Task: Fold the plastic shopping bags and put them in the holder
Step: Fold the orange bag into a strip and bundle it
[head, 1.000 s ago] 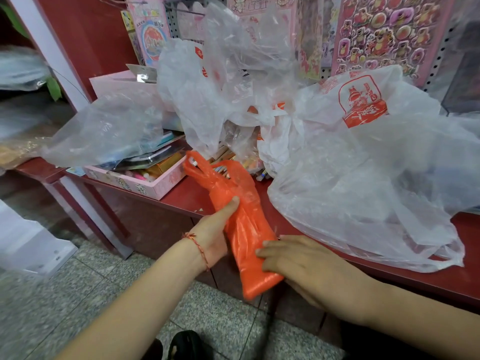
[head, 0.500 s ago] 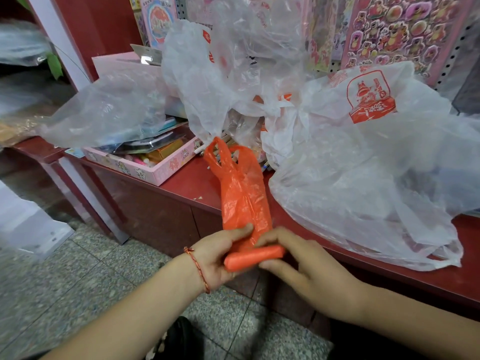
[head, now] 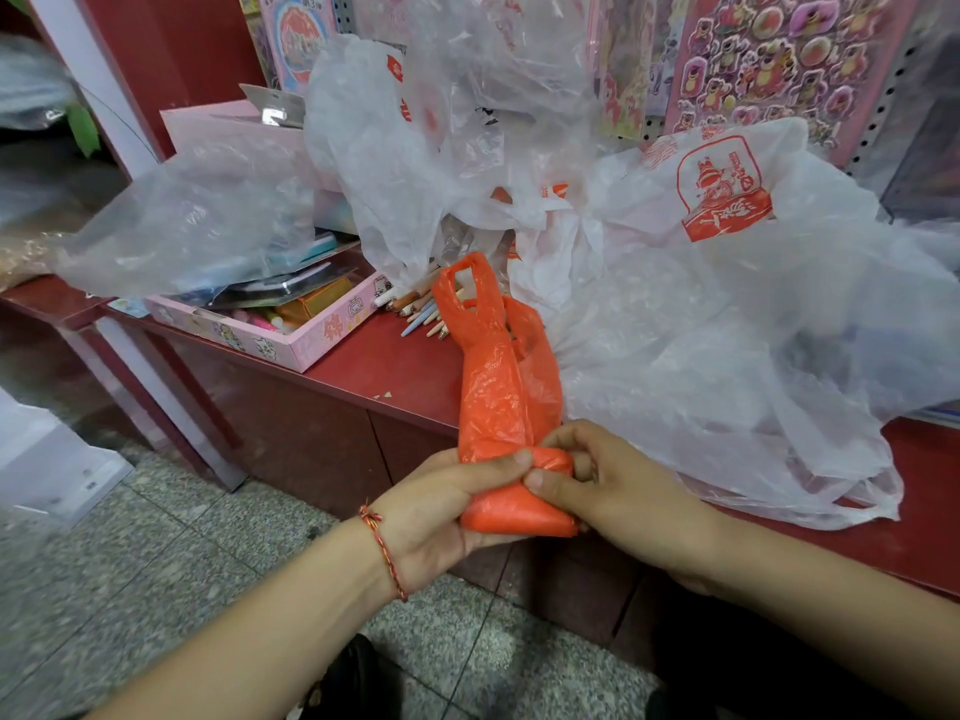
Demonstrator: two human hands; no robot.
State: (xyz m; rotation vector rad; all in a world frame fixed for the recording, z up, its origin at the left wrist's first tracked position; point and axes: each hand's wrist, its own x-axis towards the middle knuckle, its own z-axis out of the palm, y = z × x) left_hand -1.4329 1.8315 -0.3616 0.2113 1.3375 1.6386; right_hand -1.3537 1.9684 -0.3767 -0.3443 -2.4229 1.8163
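Holding orange bag (head: 498, 397) just off the near edge of red counter (head: 374, 366). Rolled tight into a tube at the bottom end, with loose handles standing up toward the far side. Pinched at the roll by left hand (head: 441, 517), thumb across the top, fingers curled beneath. Pinched from the right by right hand (head: 613, 485), fingers curled round the roll's end. Thin film: near weightless, limp, crinkly, slick. Probably springs open if released. Best gripped on the roll itself, not the handles. Far and right: heap of clear bags (head: 727, 330), wrinkled, translucent, one with red print. Left: pink box (head: 291, 340) of stationery, pencils (head: 421, 309) just beside it. No holder seen.
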